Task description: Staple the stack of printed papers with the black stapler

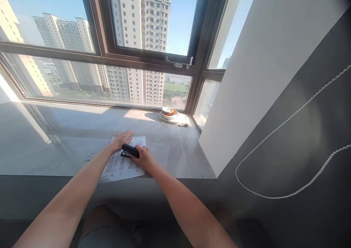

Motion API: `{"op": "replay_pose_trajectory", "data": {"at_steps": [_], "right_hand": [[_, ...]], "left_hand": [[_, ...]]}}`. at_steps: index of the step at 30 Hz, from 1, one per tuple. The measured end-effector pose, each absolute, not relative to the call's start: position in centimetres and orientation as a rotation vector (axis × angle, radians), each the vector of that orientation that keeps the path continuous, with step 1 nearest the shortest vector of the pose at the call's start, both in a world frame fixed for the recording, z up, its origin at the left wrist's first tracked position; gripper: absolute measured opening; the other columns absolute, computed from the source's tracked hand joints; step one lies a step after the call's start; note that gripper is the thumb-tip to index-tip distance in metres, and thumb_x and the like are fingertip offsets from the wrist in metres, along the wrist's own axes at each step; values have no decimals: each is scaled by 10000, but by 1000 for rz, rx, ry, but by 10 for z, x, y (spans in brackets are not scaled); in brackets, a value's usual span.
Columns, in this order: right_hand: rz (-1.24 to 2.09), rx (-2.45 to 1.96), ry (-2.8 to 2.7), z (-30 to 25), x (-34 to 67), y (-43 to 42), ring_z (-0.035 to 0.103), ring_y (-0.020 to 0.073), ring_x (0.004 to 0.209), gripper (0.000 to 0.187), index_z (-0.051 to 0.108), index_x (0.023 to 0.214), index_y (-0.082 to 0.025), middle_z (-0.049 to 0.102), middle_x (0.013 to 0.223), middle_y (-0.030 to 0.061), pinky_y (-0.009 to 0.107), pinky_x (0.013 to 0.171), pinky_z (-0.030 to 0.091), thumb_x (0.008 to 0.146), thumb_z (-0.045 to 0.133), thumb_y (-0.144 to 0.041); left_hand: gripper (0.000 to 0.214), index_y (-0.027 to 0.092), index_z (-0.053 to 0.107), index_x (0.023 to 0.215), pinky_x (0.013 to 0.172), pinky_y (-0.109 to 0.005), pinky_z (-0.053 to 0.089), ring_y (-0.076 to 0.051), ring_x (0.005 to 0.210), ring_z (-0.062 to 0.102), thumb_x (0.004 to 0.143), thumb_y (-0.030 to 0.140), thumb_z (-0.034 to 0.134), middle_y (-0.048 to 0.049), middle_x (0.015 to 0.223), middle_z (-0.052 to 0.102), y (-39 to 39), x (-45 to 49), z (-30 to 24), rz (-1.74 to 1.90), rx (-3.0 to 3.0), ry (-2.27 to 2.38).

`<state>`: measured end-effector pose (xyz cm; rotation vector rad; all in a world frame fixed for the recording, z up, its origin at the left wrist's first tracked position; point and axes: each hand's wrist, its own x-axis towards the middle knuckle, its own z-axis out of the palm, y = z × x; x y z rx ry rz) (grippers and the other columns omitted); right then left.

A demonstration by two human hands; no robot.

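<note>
Printed sheets of paper [123, 168] lie on the window sill, their lower edge reaching the sill's front edge. My left hand [122, 139] rests on the upper part of the paper with its fingers stretched out. In my right hand [145, 157] is a black stapler [130, 150], gripped at its right end. The stapler's jaws point left, over the paper and just below my left hand. Whether its jaws touch the sheets I cannot tell.
A stack of plates or round lids [170, 115] stands at the back right of the sill [164, 153], by the window frame. Small dark bits [184, 125] lie beside it. A white bead chain [263, 196] hangs in a loop at the right.
</note>
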<state>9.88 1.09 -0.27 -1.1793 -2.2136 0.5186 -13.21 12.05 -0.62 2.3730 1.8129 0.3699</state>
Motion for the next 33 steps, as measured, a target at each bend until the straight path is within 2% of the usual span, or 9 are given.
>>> {"op": "replay_pose_trajectory", "data": {"at_steps": [3, 10, 16, 18, 20, 22, 27, 30, 33], "right_hand": [[499, -1237, -2169, -2, 131, 9, 582, 202, 820, 264, 596, 1114, -255, 608, 932, 32, 257, 713, 412, 904, 709, -369], [464, -1403, -2064, 0, 235, 0, 617, 235, 926, 226, 598, 1119, -246, 637, 986, 57, 275, 766, 443, 934, 693, -335], [475, -1433, -2025, -6, 257, -1, 618, 246, 950, 235, 605, 1123, -244, 640, 981, 60, 284, 770, 456, 935, 692, -356], [513, -1396, -2031, -6, 257, 3, 616, 253, 970, 261, 608, 1145, -252, 639, 991, 60, 291, 769, 462, 934, 687, -383], [572, -1332, -2046, -5, 259, 6, 614, 261, 992, 280, 614, 1154, -258, 647, 1007, 56, 299, 771, 466, 930, 680, -413], [634, -1257, -2070, -4, 262, 9, 617, 257, 977, 284, 629, 1130, -256, 657, 996, 41, 306, 776, 467, 912, 691, -428], [670, -1159, -2045, -6, 267, 8, 637, 242, 957, 356, 643, 1188, -266, 686, 1038, 36, 335, 830, 483, 898, 703, -463], [692, -1147, -2003, -7, 266, 5, 644, 261, 1045, 473, 608, 1301, -274, 688, 1161, 66, 370, 888, 505, 903, 695, -515], [671, -1117, -1994, 11, 266, -6, 660, 268, 1010, 447, 646, 1250, -248, 712, 1123, 79, 393, 872, 532, 902, 692, -524]], "left_hand": [[571, 172, 501, 1540, 1238, -630, 228, -339, 1527, 339, 1025, 378, 363, -145, 1645, 391, 118, -148, -8, 380, 2351, 1879], [617, 183, 398, 1602, 1257, -643, 127, -305, 1575, 226, 1046, 420, 274, -111, 1693, 301, 106, -149, -10, 322, 2355, 1903], [556, 151, 521, 1513, 1250, -653, 170, -343, 1552, 280, 1026, 360, 355, -144, 1638, 404, 106, -133, -8, 438, 2368, 1929], [537, 143, 546, 1485, 1263, -611, 197, -324, 1547, 301, 1012, 306, 354, -141, 1617, 440, 99, -111, -9, 579, 2371, 1910], [547, 151, 543, 1485, 1272, -504, 263, -267, 1540, 328, 1004, 250, 302, -108, 1612, 455, 86, -80, -12, 746, 2385, 1819], [550, 179, 532, 1500, 1256, -426, 318, -238, 1520, 369, 1025, 284, 276, -74, 1622, 447, 68, -46, -17, 741, 2443, 1589], [522, 171, 548, 1485, 1270, -516, 267, -292, 1523, 363, 1029, 318, 342, -107, 1609, 460, 37, -5, -23, 534, 2498, 1438], [495, 169, 570, 1453, 1262, -492, 293, -276, 1508, 391, 1023, 293, 359, -116, 1586, 491, 36, -6, -21, 570, 2469, 1401], [471, 165, 594, 1420, 1262, -476, 300, -271, 1494, 413, 1011, 252, 377, -120, 1567, 513, 37, -8, -20, 631, 2464, 1392]]}}
